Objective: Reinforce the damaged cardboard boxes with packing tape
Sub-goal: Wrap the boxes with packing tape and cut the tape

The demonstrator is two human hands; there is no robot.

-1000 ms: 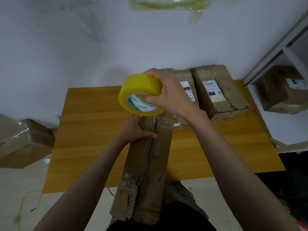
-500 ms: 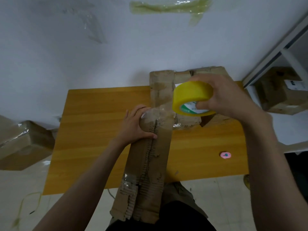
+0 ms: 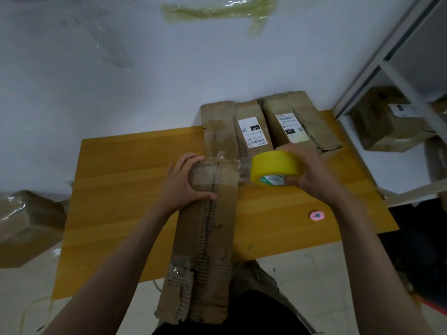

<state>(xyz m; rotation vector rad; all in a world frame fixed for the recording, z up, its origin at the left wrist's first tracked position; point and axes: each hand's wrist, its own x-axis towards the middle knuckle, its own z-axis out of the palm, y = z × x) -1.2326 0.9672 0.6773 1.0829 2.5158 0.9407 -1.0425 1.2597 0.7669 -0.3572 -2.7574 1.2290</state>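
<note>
Lengthwise from the person's lap onto the wooden table [image 3: 125,189] runs a torn cardboard box [image 3: 205,238], its far end gripped by the left hand [image 3: 183,187], while the right hand [image 3: 312,175] holds a yellow tape roll [image 3: 275,170] just beside that end.

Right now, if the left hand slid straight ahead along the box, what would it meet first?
Probably the taped brown cardboard box standing at the table's far edge, though depth is unclear. The left hand grips the torn long cardboard box.
</note>
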